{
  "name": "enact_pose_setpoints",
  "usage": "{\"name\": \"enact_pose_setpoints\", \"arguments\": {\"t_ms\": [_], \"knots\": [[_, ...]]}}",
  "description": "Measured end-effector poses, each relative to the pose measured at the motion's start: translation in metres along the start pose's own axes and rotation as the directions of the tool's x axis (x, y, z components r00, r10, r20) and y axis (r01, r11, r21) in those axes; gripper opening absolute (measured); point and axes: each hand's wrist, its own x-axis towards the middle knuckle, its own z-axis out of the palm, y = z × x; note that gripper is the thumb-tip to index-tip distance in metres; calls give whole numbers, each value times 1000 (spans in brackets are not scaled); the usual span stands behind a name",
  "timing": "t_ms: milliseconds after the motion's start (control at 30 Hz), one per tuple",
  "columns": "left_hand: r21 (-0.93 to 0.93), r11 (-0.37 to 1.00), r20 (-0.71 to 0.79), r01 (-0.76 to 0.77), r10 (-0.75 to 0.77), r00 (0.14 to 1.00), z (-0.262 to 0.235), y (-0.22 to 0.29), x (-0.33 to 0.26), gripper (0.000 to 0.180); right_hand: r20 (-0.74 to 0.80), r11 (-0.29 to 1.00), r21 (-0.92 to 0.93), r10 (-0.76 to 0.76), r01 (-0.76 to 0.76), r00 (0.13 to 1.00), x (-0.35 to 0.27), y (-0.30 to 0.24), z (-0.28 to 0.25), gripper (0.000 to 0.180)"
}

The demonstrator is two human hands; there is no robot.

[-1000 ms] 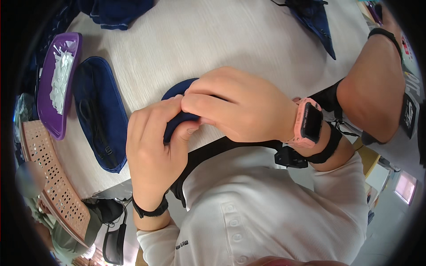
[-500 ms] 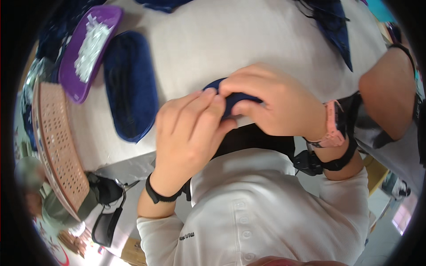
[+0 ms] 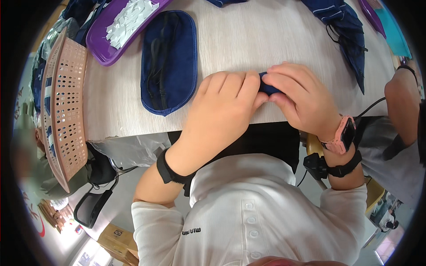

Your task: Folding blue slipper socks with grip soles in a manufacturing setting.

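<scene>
The left hand (image 3: 226,102) and right hand (image 3: 306,99) both pinch a mostly hidden navy fabric piece (image 3: 265,87); a flat, oval navy cloth panel (image 3: 183,57) lies to their left.

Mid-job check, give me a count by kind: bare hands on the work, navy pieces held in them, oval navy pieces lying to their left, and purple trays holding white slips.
Bare hands: 2 (left hand, right hand)
Held navy piece: 1, mostly hidden by fingers
Oval navy piece: 1
Purple tray with white slips: 1
Total: 5
</scene>
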Motion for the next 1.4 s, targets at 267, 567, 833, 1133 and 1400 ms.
{"name": "enact_pose_setpoints", "arguments": {"t_ms": [267, 567, 833, 1133, 1400], "knots": [[-147, 988, -47, 50, -57, 997, 6, 0, 15, 54, 25, 987, 65, 147, -149, 989, 10, 11, 8, 20], [-331, 902, 116, 278, -253, 960, -12, 3, 9, 50, 42, 986, 112, 117, -121, 992, 9, 6, 6, 23], [-799, 215, 483, 562, -326, 813, -60, -4, 9, 40, 65, 776, 594, 216, -211, 974, 15, -34, -7, 35], [-911, 227, 308, 344, -180, 934, -49, -7, 6, 59, 372, 118, 883, 412, -453, 832, 20, -30, 3, 30], [-831, 445, 230, 334, -274, 934, -44, -8, 3, 50, 187, 452, 825, 349, -339, 918, 16, -36, 6, 41]]}}
